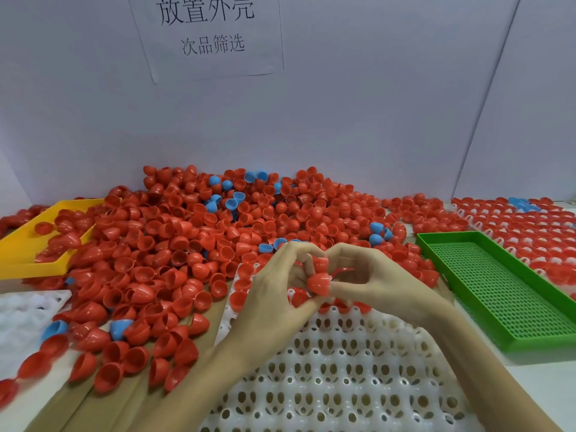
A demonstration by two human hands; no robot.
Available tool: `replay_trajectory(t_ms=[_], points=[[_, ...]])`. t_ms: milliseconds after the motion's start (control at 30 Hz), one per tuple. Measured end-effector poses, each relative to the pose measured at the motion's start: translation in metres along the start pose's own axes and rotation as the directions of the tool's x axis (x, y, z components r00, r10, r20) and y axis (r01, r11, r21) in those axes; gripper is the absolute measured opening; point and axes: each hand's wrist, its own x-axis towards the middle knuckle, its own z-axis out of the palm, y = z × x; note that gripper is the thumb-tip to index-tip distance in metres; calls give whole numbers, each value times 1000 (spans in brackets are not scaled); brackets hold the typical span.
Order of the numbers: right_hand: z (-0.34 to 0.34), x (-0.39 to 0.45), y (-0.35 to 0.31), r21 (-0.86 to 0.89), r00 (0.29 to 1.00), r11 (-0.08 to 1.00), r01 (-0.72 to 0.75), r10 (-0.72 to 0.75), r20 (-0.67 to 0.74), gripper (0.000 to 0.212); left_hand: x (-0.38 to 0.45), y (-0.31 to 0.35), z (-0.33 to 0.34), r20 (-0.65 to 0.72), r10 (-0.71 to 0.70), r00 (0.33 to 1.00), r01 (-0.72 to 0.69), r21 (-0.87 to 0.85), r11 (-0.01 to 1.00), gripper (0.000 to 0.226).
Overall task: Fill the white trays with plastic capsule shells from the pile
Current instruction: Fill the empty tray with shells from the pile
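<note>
With both hands pinching red shells, your left hand [274, 294] and right hand [367, 282] meeting over the white tray [343, 369] near the pile [202, 232], separate them gently and seat each squarely in an empty pocket.

The left hand [274, 294] and right hand [371, 279] cover the far rows of the white tray [343, 369], so which pockets there are filled cannot be told. The tray's near end runs off the bottom edge. A second white tray [25, 319] is cut by the left edge. The pile [218, 238] buries part of the yellow tray [28, 244]. The filled trays [530, 232] at far right are blurred. The wall sign [208, 32] loses its top.
</note>
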Motion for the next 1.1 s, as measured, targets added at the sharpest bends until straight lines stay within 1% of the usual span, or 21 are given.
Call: replay_trajectory(t_ms=[67,133,233,300,367,433,500,600,700,767,800,867,933,1000,1100], points=[[-2,0,0,3,999,1000,16,-16,-51,17,1,-2,-2,60,-20,998,22,-26,999,53],[-15,-6,-1,-13,996,1000,1,-2,-91,14,2,-3,-4,103,-36,994,37,0,999,56],[-45,-19,0,-130,989,986,-107,92,-118,8,2,-6,-6,87,-43,995,37,65,997,40],[-62,-27,6,-226,980,958,-179,153,-127,12,4,-9,-11,81,4,997,-20,205,979,29],[-72,-32,11,-285,967,925,-252,229,-113,11,6,-14,-21,82,98,992,-123,425,897,21],[-76,-35,14,-305,956,906,-293,285,-71,6,9,-18,-30,90,166,982,-187,582,792,14],[-78,-36,14,-302,957,909,-287,284,-53,6,11,-23,-38,81,175,981,-185,656,732,9],[-78,-36,14,-310,959,908,-283,279,-59,9,12,-30,-42,71,154,985,-158,720,676,8],[-77,-33,19,-342,955,893,-293,290,-61,8,12,-38,-42,82,95,992,-124,729,673,16],[-75,-32,22,-364,953,882,-299,296,-66,8,11,-42,-41,141,31,990,-122,705,699,31],[-75,-31,23,-371,953,879,-300,296,-70,8,11,-43,-41,195,-30,980,-114,683,721,42],[-74,-30,24,-376,954,878,-296,290,-76,8,9,-48,-39,335,-178,925,-86,642,761,64],[-74,-30,25,-384,956,877,-290,282,-80,10,6,-53,-37,438,-277,855,-87,648,756,72],[-74,-29,25,-399,958,872,-285,274,-87,11,4,-57,-36,459,-321,828,-84,668,739,75],[-74,-29,25,-405,961,873,-272,264,-78,8,4,-59,-36,463,-350,814,-70,677,733,77]])
